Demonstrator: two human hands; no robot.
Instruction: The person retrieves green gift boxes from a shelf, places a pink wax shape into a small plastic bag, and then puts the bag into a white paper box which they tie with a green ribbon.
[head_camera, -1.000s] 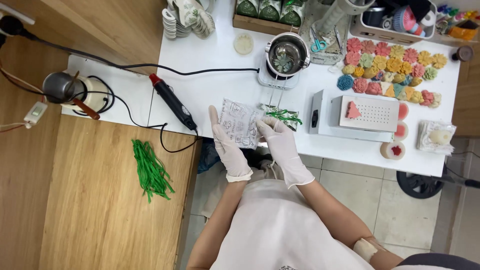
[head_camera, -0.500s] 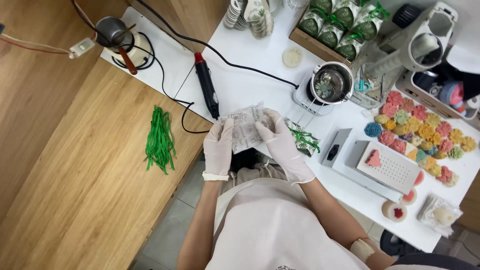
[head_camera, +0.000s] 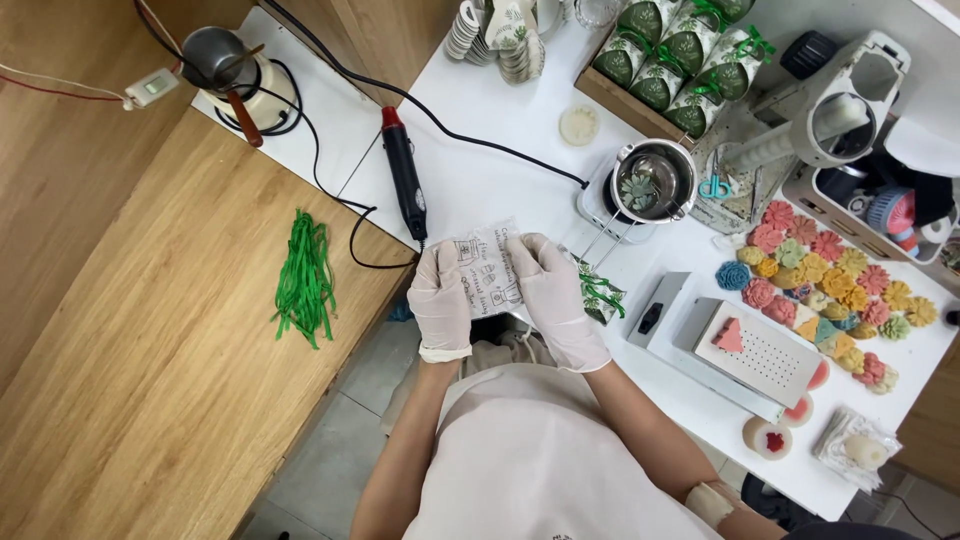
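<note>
Both of my hands wear white gloves and hold a small clear printed bag (head_camera: 490, 268) between them, just off the near edge of the white table (head_camera: 500, 170). My left hand (head_camera: 440, 300) grips its left side and my right hand (head_camera: 555, 295) grips its right side. A wrapped piece with a green ribbon (head_camera: 598, 297) lies on the table just right of my right hand. A black and red heat tool (head_camera: 405, 185) lies on the table just beyond the bag.
A bundle of green ribbon strips (head_camera: 305, 280) lies on the wooden table at left. A small metal pot (head_camera: 655, 185), a white sealing machine (head_camera: 745, 350), several coloured flower-shaped pieces (head_camera: 820, 280) and a tray of green-wrapped packs (head_camera: 680, 55) stand to the right.
The view has swung and closed in. My hands have lifted the bag off the table toward my body and keep their grip on it.
</note>
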